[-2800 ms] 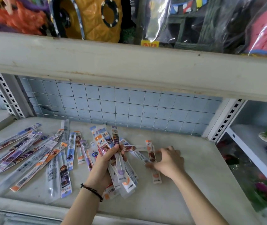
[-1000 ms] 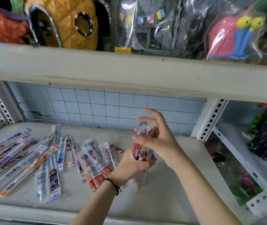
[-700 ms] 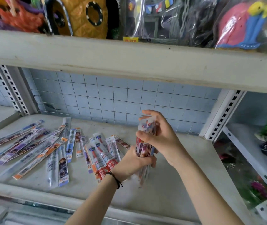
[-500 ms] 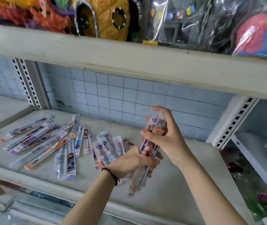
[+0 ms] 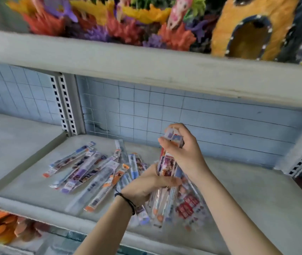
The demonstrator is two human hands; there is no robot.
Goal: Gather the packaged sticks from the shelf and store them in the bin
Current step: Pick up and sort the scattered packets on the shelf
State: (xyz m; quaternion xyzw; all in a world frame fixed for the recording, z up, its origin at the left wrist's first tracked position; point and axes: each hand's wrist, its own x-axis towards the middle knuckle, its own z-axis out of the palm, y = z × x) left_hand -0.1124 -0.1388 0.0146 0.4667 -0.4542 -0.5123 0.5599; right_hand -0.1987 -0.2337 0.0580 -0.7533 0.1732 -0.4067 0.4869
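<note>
The left hand (image 5: 143, 186) and right hand (image 5: 185, 157) curl round 1 upright stick bundle (image 5: 166, 166); its fanned-out ends at 6 o'clock could slip free.

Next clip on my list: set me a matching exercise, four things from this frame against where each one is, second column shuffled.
Things:
1. bundle of sticks
2. loose sticks
3. orange house ornament
4. black band

Places:
A. on the upper shelf
B. around the left wrist
C. gripped by the left hand and the right hand
D. lying flat on the middle shelf

Pairs: 1-C, 2-D, 3-A, 4-B
</note>
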